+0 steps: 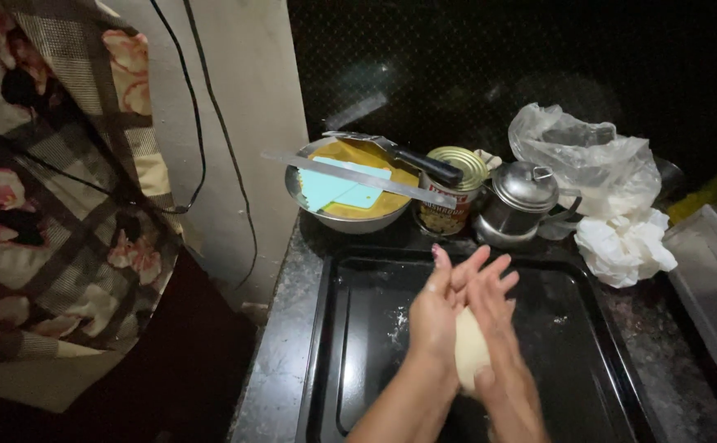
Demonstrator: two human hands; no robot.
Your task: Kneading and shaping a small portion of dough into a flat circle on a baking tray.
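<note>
My left hand [440,308] and my right hand [498,324] are pressed palm to palm around a pale piece of dough [470,349], fingers stretched forward. Both hands hover over a black baking tray [350,361] that lies on a dark stone counter. A little white flour dust [398,324] marks the tray floor just left of my hands.
Behind the tray stand a metal bowl [350,220] of yellow dough with a teal scraper [338,189], a long blade [375,179] and a black-handled knife [424,162] across it, a tin can [450,190], a small steel kettle [521,205] and crumpled plastic bags [605,184]. A floral curtain [55,205] hangs at left.
</note>
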